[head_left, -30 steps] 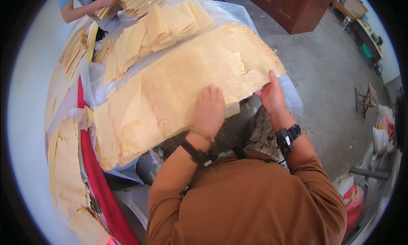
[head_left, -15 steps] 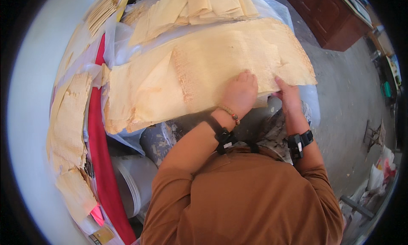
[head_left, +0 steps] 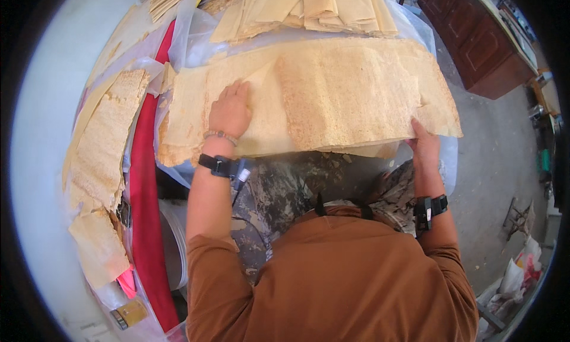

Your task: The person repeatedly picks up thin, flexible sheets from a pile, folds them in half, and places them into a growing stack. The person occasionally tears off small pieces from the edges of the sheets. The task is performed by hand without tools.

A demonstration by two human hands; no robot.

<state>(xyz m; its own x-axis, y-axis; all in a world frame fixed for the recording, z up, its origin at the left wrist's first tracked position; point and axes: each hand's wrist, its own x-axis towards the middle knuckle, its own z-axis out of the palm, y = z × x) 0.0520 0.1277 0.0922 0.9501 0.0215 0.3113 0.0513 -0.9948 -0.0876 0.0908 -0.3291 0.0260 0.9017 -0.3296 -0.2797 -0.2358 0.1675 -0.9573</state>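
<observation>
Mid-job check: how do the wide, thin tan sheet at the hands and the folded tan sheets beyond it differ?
The wide, thin tan sheet lies spread out, while the folded tan sheets overlap in a row. The wide sheet is broader than any folded sheet. The left hand and right hand touch the wide sheet; neither touches the folded sheets. Both share a tan colour.

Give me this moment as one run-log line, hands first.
left hand: palm-down on tan sheet | right hand: holding its near edge | folded sheets: beyond it
</observation>
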